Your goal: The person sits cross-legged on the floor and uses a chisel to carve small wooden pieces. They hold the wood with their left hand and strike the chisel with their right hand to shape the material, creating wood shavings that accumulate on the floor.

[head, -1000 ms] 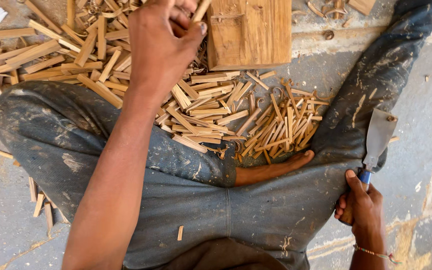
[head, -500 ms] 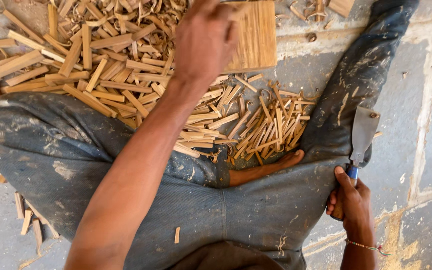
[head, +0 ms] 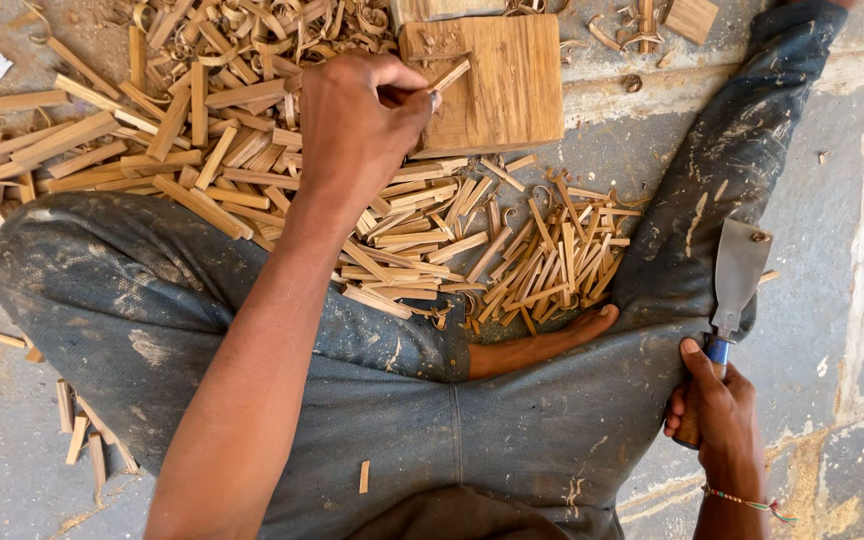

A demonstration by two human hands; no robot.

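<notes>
Where sticks [head: 252, 170] litter, left grip [head: 362, 125] pinching sliver [head: 449, 76]; right grip [head: 717, 415] around chisel [head: 732, 275].

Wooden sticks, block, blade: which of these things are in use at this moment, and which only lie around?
In use:
left hand pinching a thin wooden stick over the wooden block
right hand gripping the broad flat blade

Lying about:
pile of cut sticks
wood shavings
small wooden square
</notes>
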